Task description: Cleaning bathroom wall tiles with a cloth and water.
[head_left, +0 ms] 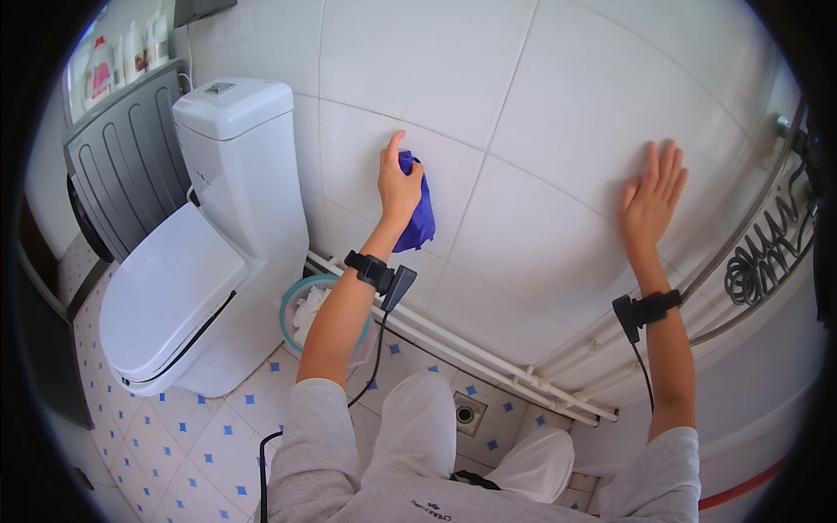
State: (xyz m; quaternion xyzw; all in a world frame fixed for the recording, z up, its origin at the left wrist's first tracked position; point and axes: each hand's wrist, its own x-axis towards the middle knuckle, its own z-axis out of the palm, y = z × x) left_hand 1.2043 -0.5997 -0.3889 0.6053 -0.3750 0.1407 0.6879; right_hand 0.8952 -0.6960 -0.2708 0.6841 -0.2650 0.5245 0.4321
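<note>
My left hand (398, 185) presses a blue cloth (419, 218) against the white tiled wall (488, 105), a little right of the toilet tank. The cloth hangs down below my palm. My right hand (652, 199) lies flat on the same wall further right, fingers spread and holding nothing. Both wrists wear black bands with small devices and cables.
A white toilet (183, 288) with its lid down stands at the left, and a waste bin (307, 314) holding paper sits beside it. White pipes (488, 357) run along the wall's base. A floor drain (469, 412) lies between my knees. A metal rack (772, 253) curves at the right.
</note>
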